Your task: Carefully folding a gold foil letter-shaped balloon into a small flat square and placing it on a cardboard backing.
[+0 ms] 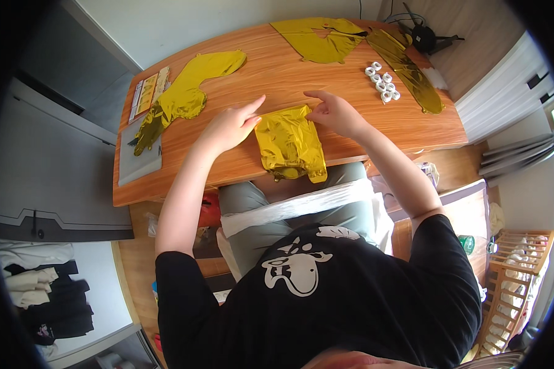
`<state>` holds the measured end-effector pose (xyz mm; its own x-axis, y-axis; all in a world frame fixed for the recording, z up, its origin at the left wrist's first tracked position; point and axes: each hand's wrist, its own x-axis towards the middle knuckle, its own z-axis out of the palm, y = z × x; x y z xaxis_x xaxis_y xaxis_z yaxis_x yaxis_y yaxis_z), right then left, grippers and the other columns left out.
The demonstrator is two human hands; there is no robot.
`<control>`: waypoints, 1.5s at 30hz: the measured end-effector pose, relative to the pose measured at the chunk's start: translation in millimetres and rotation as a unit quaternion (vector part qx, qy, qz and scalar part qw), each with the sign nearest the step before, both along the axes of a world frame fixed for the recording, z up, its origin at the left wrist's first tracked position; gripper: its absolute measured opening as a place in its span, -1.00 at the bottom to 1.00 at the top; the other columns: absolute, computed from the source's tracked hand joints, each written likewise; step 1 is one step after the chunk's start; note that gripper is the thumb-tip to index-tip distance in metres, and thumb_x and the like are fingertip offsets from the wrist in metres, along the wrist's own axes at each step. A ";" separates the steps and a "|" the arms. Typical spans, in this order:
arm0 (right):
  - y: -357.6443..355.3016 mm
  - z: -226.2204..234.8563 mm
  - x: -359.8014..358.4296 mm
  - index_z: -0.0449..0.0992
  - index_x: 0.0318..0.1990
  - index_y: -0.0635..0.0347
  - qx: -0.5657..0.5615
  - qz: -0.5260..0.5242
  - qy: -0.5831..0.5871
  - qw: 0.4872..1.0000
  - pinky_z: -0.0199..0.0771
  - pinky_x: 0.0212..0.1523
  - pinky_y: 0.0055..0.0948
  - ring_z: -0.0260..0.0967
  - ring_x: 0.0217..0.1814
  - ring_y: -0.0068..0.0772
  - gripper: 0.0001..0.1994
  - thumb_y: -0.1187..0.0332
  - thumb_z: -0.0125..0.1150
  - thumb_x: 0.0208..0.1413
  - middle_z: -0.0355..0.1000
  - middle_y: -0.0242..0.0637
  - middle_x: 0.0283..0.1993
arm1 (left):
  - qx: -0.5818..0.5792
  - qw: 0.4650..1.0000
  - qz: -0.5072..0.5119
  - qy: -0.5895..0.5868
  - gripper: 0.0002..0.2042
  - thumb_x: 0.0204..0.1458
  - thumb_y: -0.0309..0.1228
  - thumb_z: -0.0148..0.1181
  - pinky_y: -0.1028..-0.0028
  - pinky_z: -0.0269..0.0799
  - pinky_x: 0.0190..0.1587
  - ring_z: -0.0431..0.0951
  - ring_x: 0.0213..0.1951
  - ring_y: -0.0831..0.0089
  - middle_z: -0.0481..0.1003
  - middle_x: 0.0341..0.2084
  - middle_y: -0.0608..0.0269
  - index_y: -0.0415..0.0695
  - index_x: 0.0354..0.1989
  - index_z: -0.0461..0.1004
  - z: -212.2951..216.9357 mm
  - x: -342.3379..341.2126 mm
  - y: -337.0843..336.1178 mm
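Note:
A gold foil balloon (289, 141), flat and folded into a rough rectangle, lies at the table's near edge in front of me, its lower end hanging over. My left hand (228, 128) is at its upper left corner, index finger stretched forward and the thumb and curled fingers closed at the foil. At the upper right corner my right hand (337, 115) is closed on the foil in the same way, its index finger pointing inward. The curled fingers of both hands are partly hidden.
Flat gold foil balloons lie at the table's left (194, 80), back (326, 40) and right (415, 74). Several white rolls (386, 86) stand at right, near a black device with antennas (423, 38). A white strip (295, 206) lies across my lap.

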<state>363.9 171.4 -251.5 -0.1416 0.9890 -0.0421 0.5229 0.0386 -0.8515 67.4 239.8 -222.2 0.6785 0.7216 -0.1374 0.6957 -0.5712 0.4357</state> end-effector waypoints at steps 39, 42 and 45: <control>37.0 -20.8 41.8 0.62 -0.10 0.17 0.477 0.234 -0.297 0.793 0.56 0.01 -0.26 0.51 -0.03 -0.18 -0.71 0.36 0.34 -0.02 0.54 -0.27 -0.08 | 0.250 0.956 -0.140 -0.061 -0.35 0.41 0.00 -0.18 0.12 -0.05 0.53 0.13 0.50 0.15 0.20 0.46 -0.01 -0.23 0.49 0.11 -84.1 79.4 -7.1; 41.5 -18.8 34.3 0.61 -0.13 0.17 0.468 0.242 -0.289 0.799 0.58 -0.02 -0.27 0.51 -0.04 -0.16 -0.74 0.37 0.35 -0.01 0.52 -0.26 -0.10 | 0.248 0.956 -0.141 -0.069 -0.36 0.40 -0.01 -0.17 0.12 -0.05 0.53 0.14 0.50 0.15 0.21 0.45 -0.02 -0.23 0.49 0.11 -84.1 79.5 -6.7; 37.9 -21.9 30.8 0.59 -0.12 0.16 0.418 0.215 -0.256 0.845 0.60 -0.06 -0.25 0.52 -0.04 -0.12 -0.76 0.41 0.36 0.01 0.52 -0.23 -0.09 | 0.245 0.957 -0.140 -0.062 -0.36 0.41 -0.01 -0.17 0.12 -0.05 0.53 0.14 0.50 0.15 0.21 0.45 -0.03 -0.23 0.48 0.11 -84.1 79.0 -6.6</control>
<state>394.6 209.3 -273.5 -0.6698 0.5660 0.4807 0.5996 0.7941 -0.0996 146.4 233.2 -306.2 0.8442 0.4656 0.2655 0.4450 -0.8850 0.1371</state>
